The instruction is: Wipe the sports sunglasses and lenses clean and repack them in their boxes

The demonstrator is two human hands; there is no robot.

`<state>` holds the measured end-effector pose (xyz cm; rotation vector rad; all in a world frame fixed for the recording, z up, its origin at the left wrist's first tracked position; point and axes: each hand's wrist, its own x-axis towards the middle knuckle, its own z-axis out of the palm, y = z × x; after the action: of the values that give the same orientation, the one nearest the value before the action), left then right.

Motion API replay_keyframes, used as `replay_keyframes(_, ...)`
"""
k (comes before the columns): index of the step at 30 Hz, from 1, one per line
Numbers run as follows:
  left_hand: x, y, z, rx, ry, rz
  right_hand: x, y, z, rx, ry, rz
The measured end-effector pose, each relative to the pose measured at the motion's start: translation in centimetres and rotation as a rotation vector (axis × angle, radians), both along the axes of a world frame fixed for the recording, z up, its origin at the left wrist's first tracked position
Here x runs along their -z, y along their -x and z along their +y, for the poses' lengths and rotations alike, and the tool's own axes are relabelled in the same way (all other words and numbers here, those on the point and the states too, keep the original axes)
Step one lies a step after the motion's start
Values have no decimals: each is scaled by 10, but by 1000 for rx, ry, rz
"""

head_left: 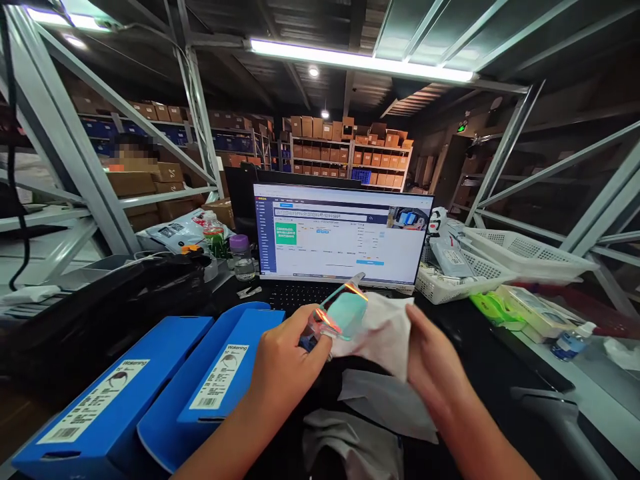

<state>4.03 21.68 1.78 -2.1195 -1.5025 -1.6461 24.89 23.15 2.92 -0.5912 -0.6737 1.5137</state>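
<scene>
the left fingers (313, 340) are closed in a firm pinch on the blue-trimmed end of a pair of mirrored sunglasses (343, 312), whose teal lens tilts up and flares orange along its edge. the right fingers (417, 327) are only slightly curled, gathering a white wipe (383, 337) that touches the lens from behind. the left hand (285, 373) and right hand (435, 377) are close together above the counter (475, 340).

just below the hands lie two loose grey cloths (385, 400). to the left, two blue labelled boxes (230, 373) sit side by side, lids raised. ahead are a laptop keyboard (300, 297) and a lit monitor (340, 233) showing a web page. left of the monitor stand a purple-capped bottle (241, 257) and a green-labelled bottle (214, 233), by a black bag (100, 313). to the right sit white plastic baskets (525, 250), a green packet (493, 310) and a small water bottle (573, 343). beyond the steel racking (75, 147), cardboard boxes (350, 153) fill the warehouse shelves.
</scene>
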Motion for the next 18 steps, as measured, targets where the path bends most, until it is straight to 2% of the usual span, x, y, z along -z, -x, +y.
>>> replay_keyframes(2, 0, 0, 1, 3, 5, -12, -5, -13, 9, 190, -12, 21)
replay_keyframes(4, 1, -1, 2, 2, -13, -15, -7, -17, 7, 370, -118, 7)
replay_keyframes(5, 2, -3, 3, -5, -34, -11, -6, -15, 2, 409, -170, -10)
replay_keyframes(7, 5, -6, 3, -22, -82, 17, 1, -3, -12, 347, -237, -54)
replay_keyframes(10, 9, -12, 3, -43, -131, 76, 15, 19, -30, 45, -344, -130)
replay_keyframes(12, 12, -15, 1, -39, -138, 116, 21, 28, -33, -56, -423, -184)
replay_keyframes(15, 19, -19, -1, -41, -166, 188, 26, 34, -28, 10, -462, -325)
replay_keyframes(18, 30, -22, -2, -1, -243, 252, 33, 41, -22, 257, -390, -465)
